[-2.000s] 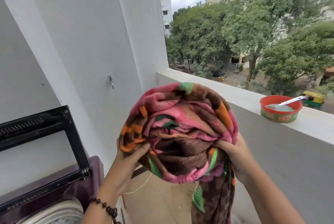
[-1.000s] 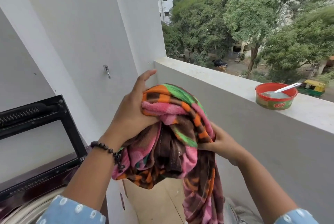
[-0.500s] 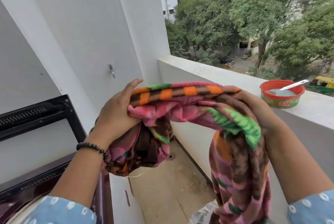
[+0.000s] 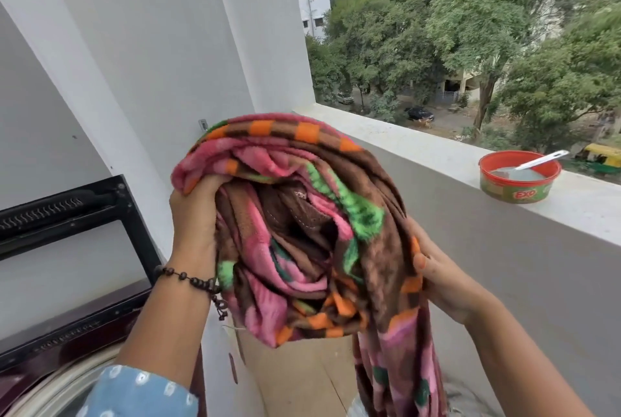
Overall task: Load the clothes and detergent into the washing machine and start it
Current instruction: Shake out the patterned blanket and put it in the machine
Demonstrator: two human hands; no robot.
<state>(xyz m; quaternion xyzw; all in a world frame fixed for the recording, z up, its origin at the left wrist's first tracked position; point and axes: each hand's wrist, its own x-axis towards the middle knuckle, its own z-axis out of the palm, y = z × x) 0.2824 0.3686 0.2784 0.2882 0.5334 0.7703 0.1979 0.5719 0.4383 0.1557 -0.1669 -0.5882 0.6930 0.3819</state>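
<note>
Head view: at the far left stands the washing machine (image 4: 67,342) with its black-framed lid (image 4: 77,215) raised against the white wall. Next, the left hand (image 4: 195,215), with a bead bracelet (image 4: 198,285) at the wrist, has its fingers closed into the upper left edge of the bundled blanket (image 4: 302,231). The blanket is held in the air, to the right of the machine, one end hanging down. The right hand (image 4: 443,282) grips its right side, thumb pressed on the cloth. Further right, a red tub (image 4: 517,181) with a white spoon (image 4: 541,159) sits on the parapet ledge (image 4: 420,151).
</note>
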